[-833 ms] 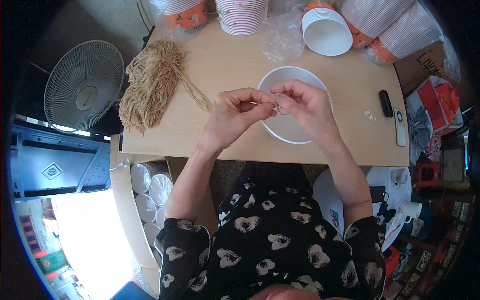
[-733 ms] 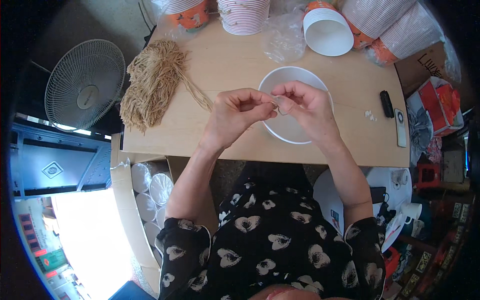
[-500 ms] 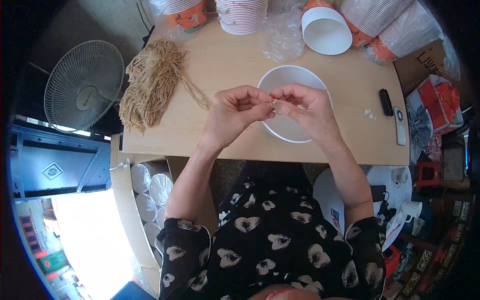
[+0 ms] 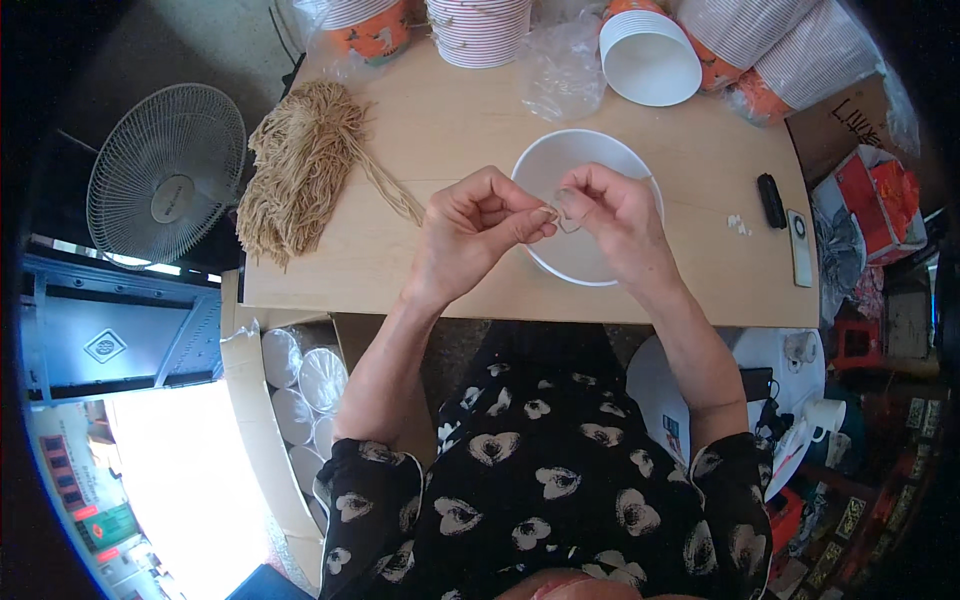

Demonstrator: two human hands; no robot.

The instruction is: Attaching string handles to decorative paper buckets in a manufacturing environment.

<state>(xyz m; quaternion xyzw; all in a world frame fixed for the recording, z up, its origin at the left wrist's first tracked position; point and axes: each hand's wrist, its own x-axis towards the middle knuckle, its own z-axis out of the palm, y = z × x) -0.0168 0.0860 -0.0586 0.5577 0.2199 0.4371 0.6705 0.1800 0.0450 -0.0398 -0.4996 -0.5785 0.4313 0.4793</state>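
Note:
My left hand (image 4: 462, 235) is closed in a pinch on a thin tan string (image 4: 565, 228), which makes a small loop between my hands. Thumb and fingertips of my right hand (image 4: 618, 222) press together at the other side of that loop. Both hands are held over a round white tub (image 4: 540, 155), whose inside is partly hidden by them. To the left lies a thick bundle of tan cords (image 4: 300, 165), with a few long strands trailing across the table toward my left wrist.
Stacked paper tubs (image 4: 480, 35), a tipped white tub (image 4: 652, 65) and clear plastic bags (image 4: 562, 75) line the table's far side. Small white bits (image 4: 738, 225), a black object (image 4: 771, 203) and a slim pale device (image 4: 799, 248) lie right. A fan (image 4: 170, 175) stands left.
My fingertips, pressed together before, have drawn slightly apart, the right hand shifting right. A string loop now shows between them.

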